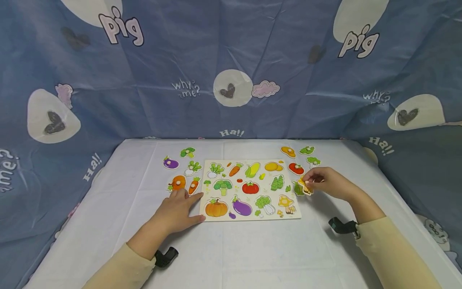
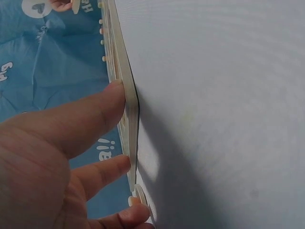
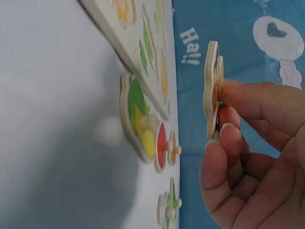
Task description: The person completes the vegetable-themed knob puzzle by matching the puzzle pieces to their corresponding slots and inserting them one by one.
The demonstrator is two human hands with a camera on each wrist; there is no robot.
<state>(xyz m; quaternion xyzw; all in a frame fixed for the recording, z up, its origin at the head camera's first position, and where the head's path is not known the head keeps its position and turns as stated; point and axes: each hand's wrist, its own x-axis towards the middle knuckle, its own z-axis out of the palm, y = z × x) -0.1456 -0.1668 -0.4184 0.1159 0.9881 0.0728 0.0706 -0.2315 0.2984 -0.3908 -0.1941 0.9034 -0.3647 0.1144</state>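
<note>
My right hand pinches a yellow mushroom puzzle piece between thumb and fingers, raised off the table by the board's right edge. The right wrist view shows this mushroom piece edge-on. Below it lies a corn piece, partly hidden in the head view. The wooden vegetable puzzle board lies flat in the middle. My left hand rests at its left side, thumb and a finger touching the edge in the left wrist view. Its other fingers reach beside the pumpkin piece and carrot piece.
Left of the board lie an eggplant piece, a broccoli piece and a white radish piece. To the right are a potato piece, a tomato piece and green vegetable pieces. A blue printed cloth hangs behind.
</note>
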